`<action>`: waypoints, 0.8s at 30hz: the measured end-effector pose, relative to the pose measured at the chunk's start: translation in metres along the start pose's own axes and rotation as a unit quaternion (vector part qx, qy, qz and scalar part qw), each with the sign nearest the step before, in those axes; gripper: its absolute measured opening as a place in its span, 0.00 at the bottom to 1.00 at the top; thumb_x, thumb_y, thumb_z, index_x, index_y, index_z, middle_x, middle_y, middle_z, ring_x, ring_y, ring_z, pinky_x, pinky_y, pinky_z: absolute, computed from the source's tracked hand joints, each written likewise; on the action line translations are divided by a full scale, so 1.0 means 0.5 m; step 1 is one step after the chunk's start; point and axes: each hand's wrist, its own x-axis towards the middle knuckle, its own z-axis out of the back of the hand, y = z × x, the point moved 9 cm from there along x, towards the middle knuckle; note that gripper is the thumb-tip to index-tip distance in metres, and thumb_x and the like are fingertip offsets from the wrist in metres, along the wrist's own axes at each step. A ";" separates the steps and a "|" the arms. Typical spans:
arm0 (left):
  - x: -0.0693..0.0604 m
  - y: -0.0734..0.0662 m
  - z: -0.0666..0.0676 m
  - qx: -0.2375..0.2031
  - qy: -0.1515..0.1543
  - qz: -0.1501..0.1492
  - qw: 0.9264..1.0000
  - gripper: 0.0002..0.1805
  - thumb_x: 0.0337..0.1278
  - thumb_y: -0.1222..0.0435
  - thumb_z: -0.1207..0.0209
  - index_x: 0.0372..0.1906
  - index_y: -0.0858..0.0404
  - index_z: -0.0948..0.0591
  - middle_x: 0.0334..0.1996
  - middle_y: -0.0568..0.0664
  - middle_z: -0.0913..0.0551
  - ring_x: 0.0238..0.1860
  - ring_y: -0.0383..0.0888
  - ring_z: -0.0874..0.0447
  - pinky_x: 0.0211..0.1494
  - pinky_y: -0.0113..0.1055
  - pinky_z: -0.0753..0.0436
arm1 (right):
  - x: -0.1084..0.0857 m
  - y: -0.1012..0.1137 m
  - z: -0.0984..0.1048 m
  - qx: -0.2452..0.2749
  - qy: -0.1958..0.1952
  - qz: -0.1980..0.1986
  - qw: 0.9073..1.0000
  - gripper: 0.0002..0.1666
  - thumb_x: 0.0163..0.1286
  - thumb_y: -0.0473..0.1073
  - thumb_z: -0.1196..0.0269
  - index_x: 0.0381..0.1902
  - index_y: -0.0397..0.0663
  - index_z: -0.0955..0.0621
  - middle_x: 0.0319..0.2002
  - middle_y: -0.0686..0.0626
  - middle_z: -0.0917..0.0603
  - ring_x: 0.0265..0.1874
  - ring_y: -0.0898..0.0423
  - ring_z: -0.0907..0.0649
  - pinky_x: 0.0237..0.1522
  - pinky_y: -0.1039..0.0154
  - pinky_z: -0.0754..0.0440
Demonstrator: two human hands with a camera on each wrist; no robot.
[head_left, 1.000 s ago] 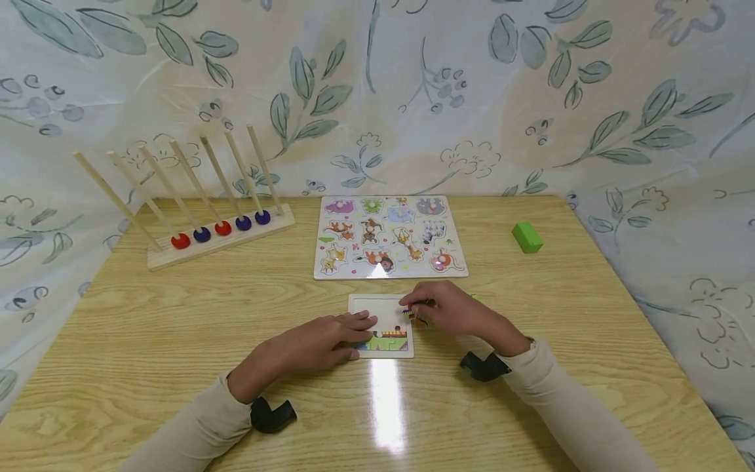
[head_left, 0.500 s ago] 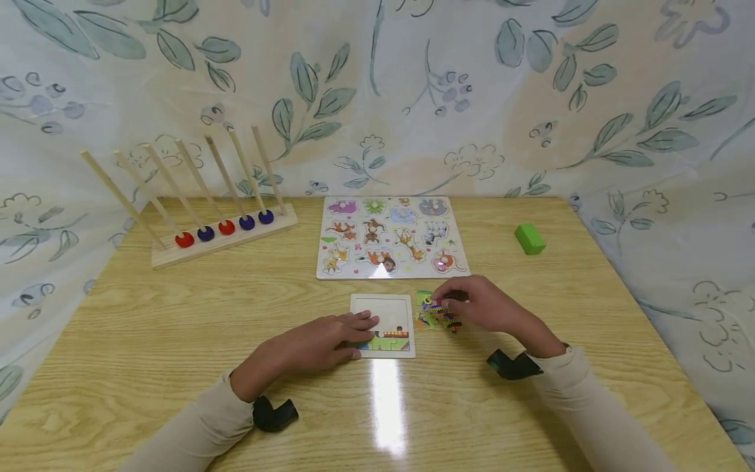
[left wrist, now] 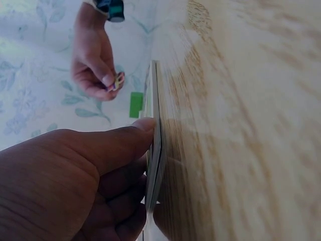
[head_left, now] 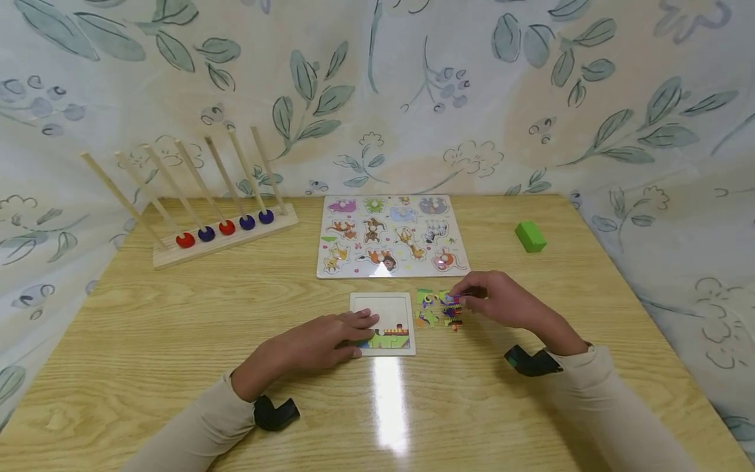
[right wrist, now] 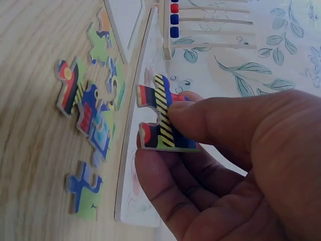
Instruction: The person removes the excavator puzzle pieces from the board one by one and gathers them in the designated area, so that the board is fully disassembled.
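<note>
My left hand (head_left: 315, 342) rests on the left side of a small white puzzle tray (head_left: 390, 309), fingers fairly straight. In the left wrist view its thumb touches the tray's edge. Along the tray's bottom lie fitted pieces with green ground and part of a train (head_left: 396, 342). My right hand (head_left: 501, 300) pinches one jigsaw piece (right wrist: 161, 108) between thumb and fingers; yellow-black stripes, red and blue show on it. Just left of that hand in the head view, several loose jigsaw pieces (head_left: 426, 318) lie on the table beside the tray.
Behind the tray lies an animal peg puzzle board (head_left: 392, 236). A wooden rack with upright rods (head_left: 227, 239) and red and blue beads stands back left. One green block (head_left: 530, 236) sits back right. A floral cloth (head_left: 377, 98) hangs behind the table.
My right hand has moved right, from the tray's right edge to the right side of the loose pieces, uncovering more of them. The left hand has stayed on the tray.
</note>
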 end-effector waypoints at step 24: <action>0.003 -0.001 0.003 0.001 0.007 0.004 1.000 0.24 0.70 0.62 0.44 0.68 0.63 0.28 0.73 0.47 0.39 0.74 0.44 0.47 0.71 0.44 0.40 | -0.023 -0.078 -0.010 -0.009 0.014 -0.047 0.999 0.08 0.65 0.28 0.38 0.40 0.38 0.14 0.37 0.50 0.15 0.29 0.58 0.22 0.30 0.66 0.22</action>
